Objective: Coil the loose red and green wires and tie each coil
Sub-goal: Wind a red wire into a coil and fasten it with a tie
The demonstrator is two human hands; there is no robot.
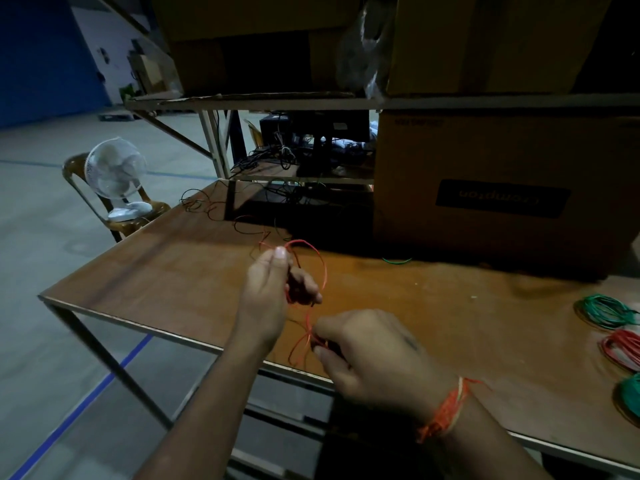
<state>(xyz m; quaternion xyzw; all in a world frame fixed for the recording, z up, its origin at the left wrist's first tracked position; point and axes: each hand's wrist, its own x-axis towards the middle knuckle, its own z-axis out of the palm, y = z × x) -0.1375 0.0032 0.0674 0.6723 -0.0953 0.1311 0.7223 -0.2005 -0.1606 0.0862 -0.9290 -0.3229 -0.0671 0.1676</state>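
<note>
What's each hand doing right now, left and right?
Left hand: fingers curled, gripping a loop of the red wire.
Right hand: pinching the same red wire lower down, above the table edge.

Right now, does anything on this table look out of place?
Yes: a short green wire piece lies alone by the cardboard box, apart from the finished coils at the table's right edge.
</note>
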